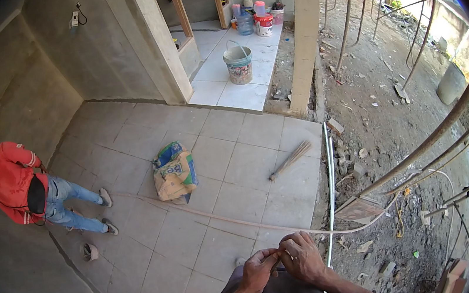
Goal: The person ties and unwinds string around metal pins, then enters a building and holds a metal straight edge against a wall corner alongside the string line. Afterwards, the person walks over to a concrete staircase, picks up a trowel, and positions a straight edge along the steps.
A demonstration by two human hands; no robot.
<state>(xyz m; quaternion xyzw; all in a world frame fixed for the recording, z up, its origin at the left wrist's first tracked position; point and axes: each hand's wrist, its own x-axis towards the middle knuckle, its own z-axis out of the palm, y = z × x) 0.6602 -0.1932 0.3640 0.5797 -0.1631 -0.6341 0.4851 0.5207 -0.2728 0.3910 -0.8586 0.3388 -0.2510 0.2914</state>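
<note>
Both of the person's bare hands meet at the fingertips, on the near side of the crumpled yellow, blue and green sack (174,175) and to its right. The left hand (258,272) has its thumb and fingers drawn together; the right hand (302,258) has curled fingers that touch or nearly touch the left hand's. Whether they pinch some small object I cannot tell; the gap between them is too small and dark. The nearest thing to them is a thin, pale pinkish hose (256,225), which passes just beyond the hands and runs across the grey square-tiled floor (225,165), crossing on the sack's near side.

To the right of the sack lies a bundle of thin brown sticks (291,160), and farther right run slender white pipes (329,193) along the floor's edge. To the sack's left stands a co-worker in a red top and blue jeans (17,181), with a small, round pinkish pot (89,252) near their feet. Beyond the sack, a cement-smeared bucket with a raised handle (239,66) stands on glossy white tiles (221,89).
</note>
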